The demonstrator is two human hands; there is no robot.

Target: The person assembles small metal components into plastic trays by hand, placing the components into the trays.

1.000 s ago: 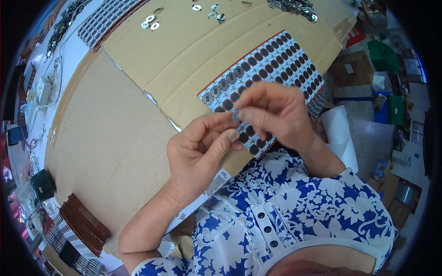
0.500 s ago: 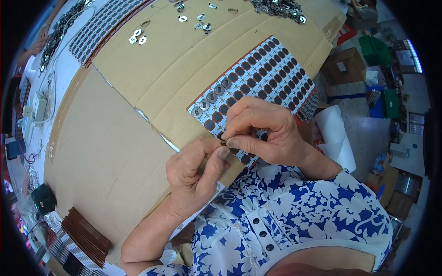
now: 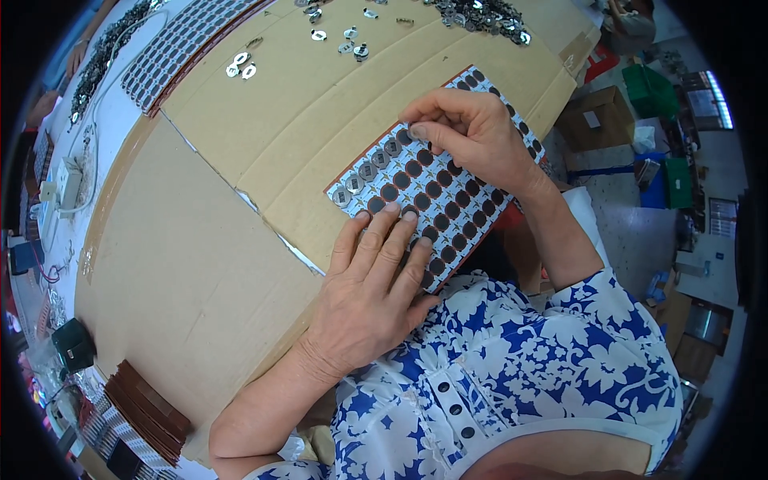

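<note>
Sheet (image 3: 445, 205) partly filled: metal discs (image 3: 367, 171) at far edge's left end; most visible circles (image 3: 452, 210) bare
Left hand (image 3: 364, 300) spread on sheet; right hand (image 3: 480, 140) curled at far edge, pinch unconfirmed

We cannot tell what, if anything, sits between the thumb and forefinger of the right hand (image 3: 468, 132), near the centre of the frame; the other fingers curl behind, and the hand hides part of the flat rectangular white board with rows of dark round spots (image 3: 444, 210). Lower down, the spread left hand (image 3: 370, 288) covers the board's near corner. The marks on the small rounded silver metal pieces (image 3: 368, 170) along its upper row are too small for us to make out. The frame's top edge cuts off the heap of small shiny metal parts (image 3: 484, 20) and, at upper left, the stacked grey-patterned sheets (image 3: 188, 48). We see only part of a co-worker's arm (image 3: 78, 54) there, and the clutter at lower left blurs into the dark rim.
</note>
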